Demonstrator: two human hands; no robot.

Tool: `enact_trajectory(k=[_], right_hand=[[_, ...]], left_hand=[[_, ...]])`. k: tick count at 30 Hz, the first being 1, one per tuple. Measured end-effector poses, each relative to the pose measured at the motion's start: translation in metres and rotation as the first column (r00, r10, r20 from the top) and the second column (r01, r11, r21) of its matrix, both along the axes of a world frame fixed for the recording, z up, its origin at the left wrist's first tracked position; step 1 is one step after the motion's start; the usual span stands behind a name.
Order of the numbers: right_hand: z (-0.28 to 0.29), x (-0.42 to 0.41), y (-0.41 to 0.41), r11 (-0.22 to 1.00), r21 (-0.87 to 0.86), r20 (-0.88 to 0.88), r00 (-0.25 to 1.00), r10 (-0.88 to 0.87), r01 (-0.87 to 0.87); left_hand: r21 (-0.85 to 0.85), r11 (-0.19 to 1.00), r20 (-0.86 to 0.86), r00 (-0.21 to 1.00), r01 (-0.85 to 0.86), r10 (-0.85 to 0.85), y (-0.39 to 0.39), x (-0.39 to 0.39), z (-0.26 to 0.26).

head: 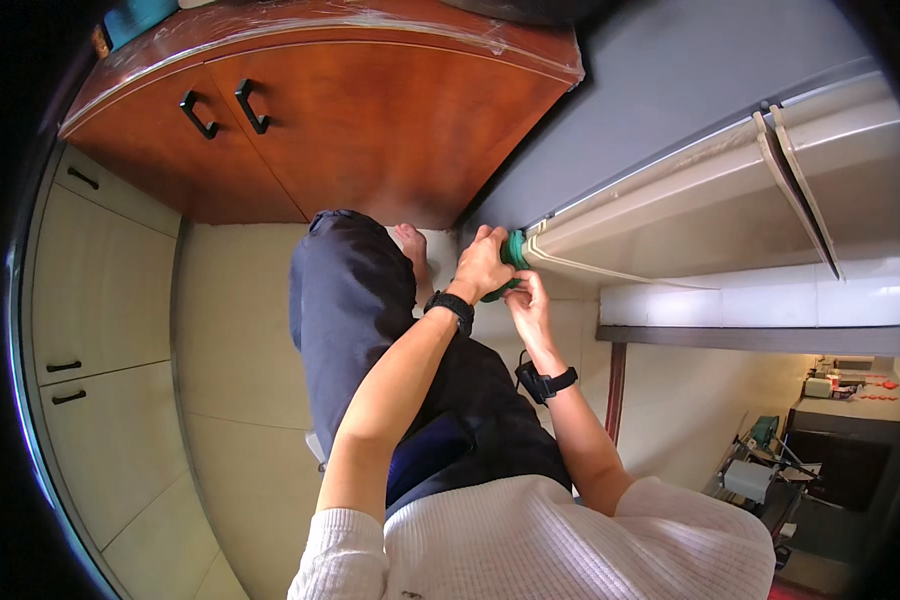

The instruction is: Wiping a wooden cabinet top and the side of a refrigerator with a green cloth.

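Observation:
A green cloth (516, 250) is bunched against the lower end of the refrigerator's beige door (645, 217), near the floor. My left hand (483, 261) grips the cloth from the left, its fingers bent over it. Just to the right and slightly lower, my right hand (529, 295) pinches a hanging fold of the same cloth between thumb and fingers. Each wrist wears a black band. Part of the cloth is hidden behind my left hand.
A red-brown wooden cabinet (390, 120) with black handles stands ahead, beside the refrigerator's dark side (690, 82). Pale cabinets (105, 277) line the left. My bare foot is on the tiled floor (240, 322). Beyond a doorway at right stand several household items.

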State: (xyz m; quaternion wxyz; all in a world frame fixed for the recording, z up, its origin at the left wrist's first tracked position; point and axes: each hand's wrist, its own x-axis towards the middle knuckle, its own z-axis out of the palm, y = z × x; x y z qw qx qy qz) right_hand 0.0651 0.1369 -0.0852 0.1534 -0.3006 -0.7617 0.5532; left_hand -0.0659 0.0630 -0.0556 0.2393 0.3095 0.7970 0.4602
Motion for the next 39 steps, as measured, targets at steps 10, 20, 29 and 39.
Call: enact_trajectory(k=[10,20,29,39], right_hand=[[-0.026,-0.004,0.002,0.998,-0.057,0.118,0.992,0.046,-0.039],[0.015,0.005,-0.001,1.0,0.017,-0.065,0.998,0.014,-0.013],[0.046,0.0,-0.006,0.999,-0.048,-0.105,0.994,0.019,-0.024],[-0.014,-0.008,0.003,0.985,-0.165,0.136,0.987,0.084,-0.061]], left_hand=[[-0.07,0.997,0.009,0.999,-0.038,0.039,0.009,0.003,-0.032],[0.001,0.997,0.012,0.997,-0.076,0.076,0.001,0.008,0.017],[0.175,0.981,0.031,0.997,-0.079,0.075,-0.003,0.002,0.029],[-0.05,0.997,0.063,0.996,-0.06,0.063,0.016,0.003,-0.047]])
